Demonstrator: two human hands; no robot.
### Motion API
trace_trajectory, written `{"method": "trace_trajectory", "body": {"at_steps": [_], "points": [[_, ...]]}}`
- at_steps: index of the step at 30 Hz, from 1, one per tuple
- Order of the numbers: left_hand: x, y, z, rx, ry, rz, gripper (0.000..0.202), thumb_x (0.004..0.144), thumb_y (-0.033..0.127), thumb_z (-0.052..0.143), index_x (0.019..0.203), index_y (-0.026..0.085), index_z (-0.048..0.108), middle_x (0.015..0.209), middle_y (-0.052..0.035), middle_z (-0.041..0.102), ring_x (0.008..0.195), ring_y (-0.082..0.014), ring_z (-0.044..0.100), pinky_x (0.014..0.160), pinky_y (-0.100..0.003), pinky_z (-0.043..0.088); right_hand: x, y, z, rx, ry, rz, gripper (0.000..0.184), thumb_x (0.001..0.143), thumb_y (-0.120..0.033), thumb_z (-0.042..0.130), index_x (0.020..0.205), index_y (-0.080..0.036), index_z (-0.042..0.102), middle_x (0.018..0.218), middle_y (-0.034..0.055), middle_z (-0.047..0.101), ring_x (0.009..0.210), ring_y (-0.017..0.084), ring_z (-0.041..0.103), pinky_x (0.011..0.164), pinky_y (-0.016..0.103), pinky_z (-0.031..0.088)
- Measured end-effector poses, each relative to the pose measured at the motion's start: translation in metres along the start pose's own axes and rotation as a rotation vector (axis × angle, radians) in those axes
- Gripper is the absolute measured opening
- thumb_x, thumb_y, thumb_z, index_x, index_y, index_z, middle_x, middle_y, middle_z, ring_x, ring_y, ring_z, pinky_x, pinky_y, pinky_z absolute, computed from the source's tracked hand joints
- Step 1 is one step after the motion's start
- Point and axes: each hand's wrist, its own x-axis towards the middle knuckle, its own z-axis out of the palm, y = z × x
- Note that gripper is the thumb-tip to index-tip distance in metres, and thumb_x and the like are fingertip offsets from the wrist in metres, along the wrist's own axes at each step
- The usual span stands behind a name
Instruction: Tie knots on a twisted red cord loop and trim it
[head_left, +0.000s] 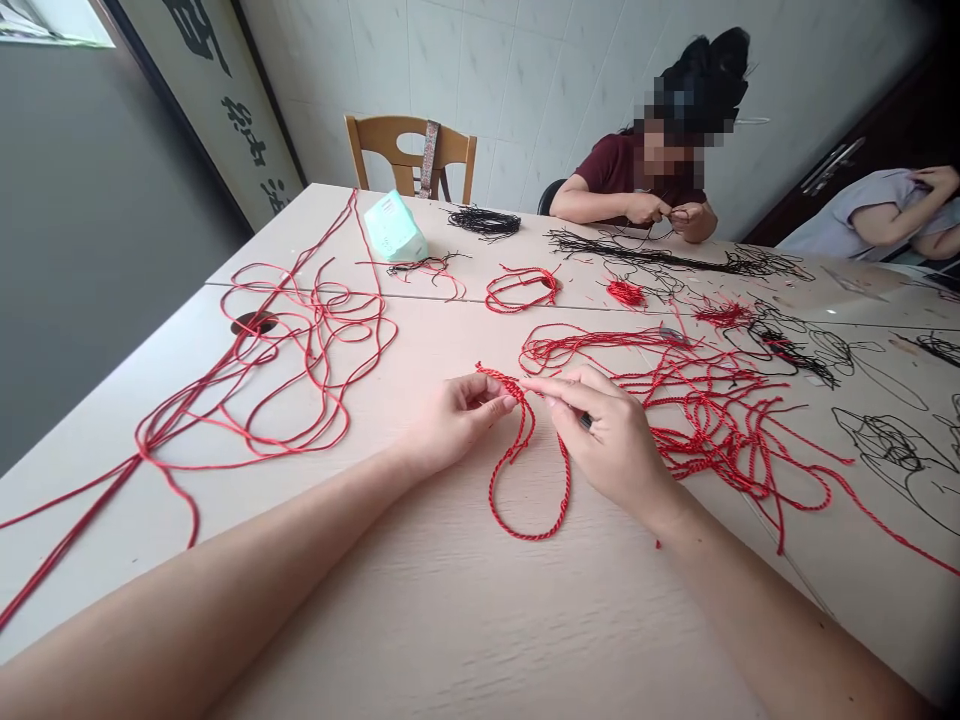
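A twisted red cord (pixel 528 537) hangs in a loop below my hands, its lower curve near the pale table top. My left hand (pixel 459 415) pinches the cord's thick, knotted upper part between thumb and fingers, and a short end sticks up beyond them. Close on its right, my right hand (pixel 604 425) is closed, thumb and forefinger pressed together at the knot. Something small and dark shows within the right hand's curled fingers, too hidden to name. One side of the loop runs up to the right hand.
Long red cords (pixel 322 350) sprawl over the table (pixel 420 610) at left; a pile of red cords (pixel 705 420) lies at right. Black cord bundles (pixel 487 222), a tissue pack (pixel 394 228) and a chair (pixel 411 150) are farther back. A person in maroon (pixel 607 170) handles thin cord opposite.
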Motion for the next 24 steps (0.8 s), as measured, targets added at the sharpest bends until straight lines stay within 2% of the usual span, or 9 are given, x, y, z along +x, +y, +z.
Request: {"method": "trace_trajectory", "body": {"at_steps": [10, 18, 21, 24], "points": [[-0.0007, 0.0024, -0.0008, 0.031, -0.005, -0.024, 0.027, 0.081, 0.040, 0.055, 0.081, 0.014, 0.057, 0.070, 0.0011, 0.051, 0.062, -0.0082, 0.039, 0.059, -0.023, 0.032, -0.0005, 0.0028, 0.0017, 0.050, 0.006, 0.009, 0.032, 0.085, -0.011, 0.045, 0.104, -0.024, 0.067, 0.079, 0.0021, 0.054, 0.064, 0.011, 0.049, 0.059, 0.024, 0.039], [-0.0009, 0.0019, -0.0005, 0.027, -0.004, -0.016, 0.028, 0.080, 0.041, 0.056, 0.084, 0.013, 0.059, 0.074, -0.0004, 0.054, 0.065, -0.0091, 0.043, 0.060, -0.023, 0.034, -0.0006, 0.0020, 0.0014, 0.041, -0.006, 0.006, 0.029, 0.085, -0.011, 0.045, 0.100, -0.022, 0.068, 0.078, 0.0020, 0.056, 0.062, 0.011, 0.048, 0.057, 0.024, 0.038], [-0.0010, 0.0028, -0.0003, 0.032, 0.000, -0.010, 0.028, 0.080, 0.041, 0.056, 0.082, 0.013, 0.059, 0.073, -0.0004, 0.054, 0.063, -0.0090, 0.043, 0.060, -0.022, 0.034, -0.0005, 0.0019, 0.0018, -0.008, -0.016, 0.001, 0.028, 0.087, -0.014, 0.045, 0.103, -0.022, 0.066, 0.080, 0.0028, 0.057, 0.062, 0.012, 0.049, 0.058, 0.025, 0.037], [-0.0017, 0.0037, 0.0006, 0.019, -0.004, 0.002, 0.028, 0.079, 0.041, 0.057, 0.082, 0.013, 0.059, 0.075, -0.0016, 0.056, 0.065, -0.0098, 0.045, 0.062, -0.023, 0.036, 0.0001, 0.0026, 0.0014, -0.163, 0.014, -0.064, 0.022, 0.086, -0.021, 0.050, 0.099, -0.022, 0.067, 0.079, 0.0039, 0.059, 0.068, 0.015, 0.051, 0.066, 0.028, 0.038]]}}
